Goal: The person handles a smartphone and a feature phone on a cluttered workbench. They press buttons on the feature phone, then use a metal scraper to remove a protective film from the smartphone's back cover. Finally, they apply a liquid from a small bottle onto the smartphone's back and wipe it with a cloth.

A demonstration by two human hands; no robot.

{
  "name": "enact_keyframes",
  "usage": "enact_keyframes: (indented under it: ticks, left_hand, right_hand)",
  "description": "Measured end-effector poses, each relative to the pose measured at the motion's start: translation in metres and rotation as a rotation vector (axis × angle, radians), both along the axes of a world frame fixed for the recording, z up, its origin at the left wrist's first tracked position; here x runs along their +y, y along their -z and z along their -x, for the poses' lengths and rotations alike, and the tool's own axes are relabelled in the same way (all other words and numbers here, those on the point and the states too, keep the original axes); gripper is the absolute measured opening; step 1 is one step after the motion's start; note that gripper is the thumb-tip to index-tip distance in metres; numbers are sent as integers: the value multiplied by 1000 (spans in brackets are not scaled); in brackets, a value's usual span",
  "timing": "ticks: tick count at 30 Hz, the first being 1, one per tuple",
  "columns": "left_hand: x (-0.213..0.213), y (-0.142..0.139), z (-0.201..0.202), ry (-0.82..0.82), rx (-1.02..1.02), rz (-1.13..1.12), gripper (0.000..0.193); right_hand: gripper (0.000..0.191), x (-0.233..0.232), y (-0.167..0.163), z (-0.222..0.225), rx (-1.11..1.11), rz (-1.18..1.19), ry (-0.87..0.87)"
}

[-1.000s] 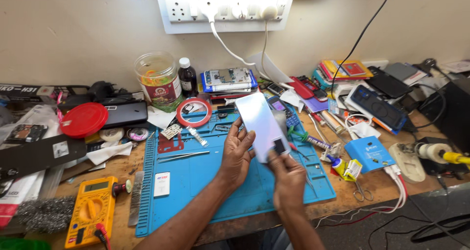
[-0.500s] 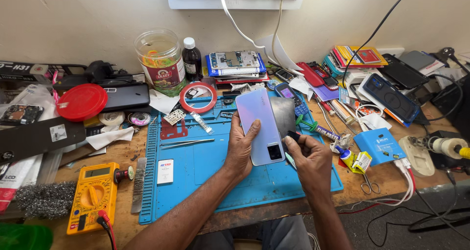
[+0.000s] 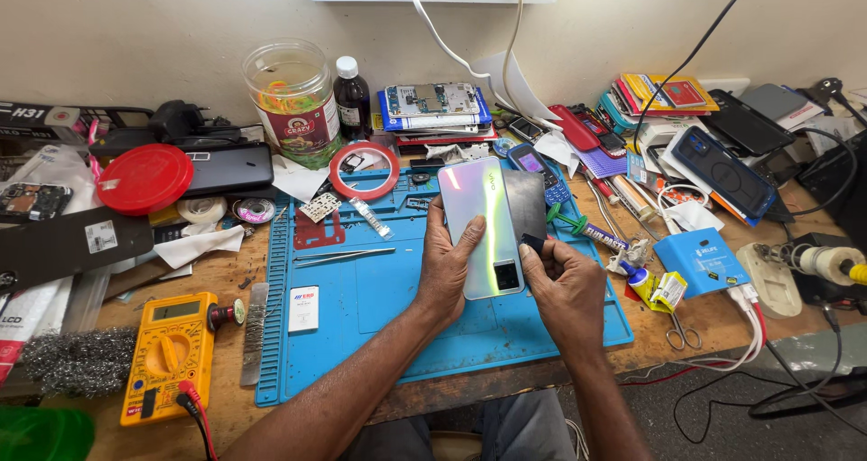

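Phone [image 3: 483, 228], back up, sits above the blue mat [image 3: 379, 335], left hand [image 3: 449, 267] gripping its left edge, right hand [image 3: 564, 285] pinching a small dark tool [image 3: 531, 243] at its right edge. Glossy, likely slippery and fragile; best held by its edges.

At the centre of the frame, the left hand [image 3: 449, 271] grips a phone [image 3: 479, 228] by its left edge, back side up, its shiny silver cover showing a camera block at the lower right corner. The right hand [image 3: 562, 285] touches the phone's right edge, where a dark panel [image 3: 526, 206] sticks out from behind it. Both are held above a blue mat [image 3: 361, 316] on the cluttered wooden tabletop [image 3: 221, 280]. Tweezers [image 3: 343, 256] lie on the mat to the left. A yellow multimeter [image 3: 169, 344] sits at lower left, a red lid [image 3: 144, 178] at upper left, and a ring of red tape [image 3: 364, 171] just above the mat.
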State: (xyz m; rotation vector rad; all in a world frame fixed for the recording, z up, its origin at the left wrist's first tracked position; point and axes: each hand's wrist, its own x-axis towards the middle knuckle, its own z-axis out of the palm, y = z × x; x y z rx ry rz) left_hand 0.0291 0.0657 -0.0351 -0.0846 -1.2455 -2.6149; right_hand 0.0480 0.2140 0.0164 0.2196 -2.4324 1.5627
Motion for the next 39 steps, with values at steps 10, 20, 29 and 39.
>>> enact_keyframes:
  ticks: [10,20,29,39]
  left_hand:
    - [1,-2,-2,-43,-78,110,54]
    - [8,-3,-8,-156,4,200,55]
    - [5,-12,-13,-159,-56,239,52]
    - [5,-6,-9,-147,-44,249,50]
  right_hand:
    - [25,0,5,1,21,-104,33]
    - [16,-12,9,-3,238,-190,6]
    - [18,-11,10,-3,180,-141,28]
    - [19,-8,12,0,132,-154,22]
